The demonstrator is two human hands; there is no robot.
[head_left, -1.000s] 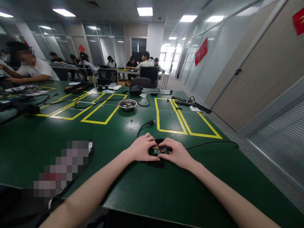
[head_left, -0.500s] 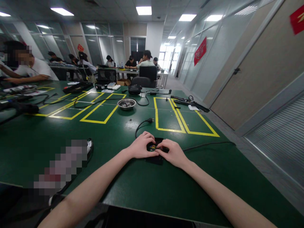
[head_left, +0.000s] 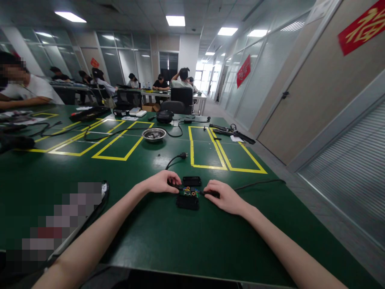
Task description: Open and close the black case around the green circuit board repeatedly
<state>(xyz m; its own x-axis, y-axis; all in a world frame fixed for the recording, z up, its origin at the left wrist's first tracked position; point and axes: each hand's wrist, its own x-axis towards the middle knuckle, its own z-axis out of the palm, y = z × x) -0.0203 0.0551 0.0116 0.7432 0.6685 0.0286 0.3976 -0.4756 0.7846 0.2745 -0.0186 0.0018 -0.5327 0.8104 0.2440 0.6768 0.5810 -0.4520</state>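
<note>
A small green circuit board (head_left: 190,192) with copper-coloured coils lies between my hands on the green table. One black plastic case half (head_left: 191,181) rests just beyond it and another case half (head_left: 188,202) on the near side. My left hand (head_left: 164,182) is closed round the black power cord at the board's left end; that cord runs out to a plug (head_left: 184,155) farther off. On the right, my right hand (head_left: 224,195) pinches the other black cable (head_left: 260,182) where it meets the board. The fingers partly hide both cable ends.
A metal bowl (head_left: 154,135) with small parts stands beyond my hands. Yellow tape rectangles (head_left: 209,166) mark the table. Black stands (head_left: 233,132) lie at the back right. A blurred-out long object (head_left: 60,220) is at the near left. A person (head_left: 33,88) sits at the far left.
My hands have moved apart to the two cable ends. The circuit board and both case halves, largely covered before, now show separately. The view has shifted slightly to the right.
</note>
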